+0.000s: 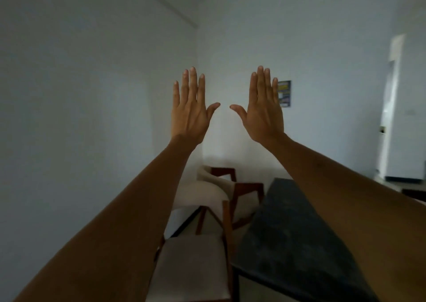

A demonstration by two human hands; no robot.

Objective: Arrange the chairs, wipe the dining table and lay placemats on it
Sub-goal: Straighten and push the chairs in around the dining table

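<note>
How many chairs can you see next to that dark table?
2. The near chair stands at the bottom, close along the dark table on its left side. The far chair stands beyond it, nearer the wall. Others may be hidden behind the raised arms.

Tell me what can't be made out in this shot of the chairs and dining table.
Head view only:
- Dining table: right side hidden behind the right forearm; near end cut by the bottom edge.
- Nearest chair: left side behind the left forearm.
- Wall poster: print too small, partly behind the right hand.
- Placemats, cloth: none visible.
</note>
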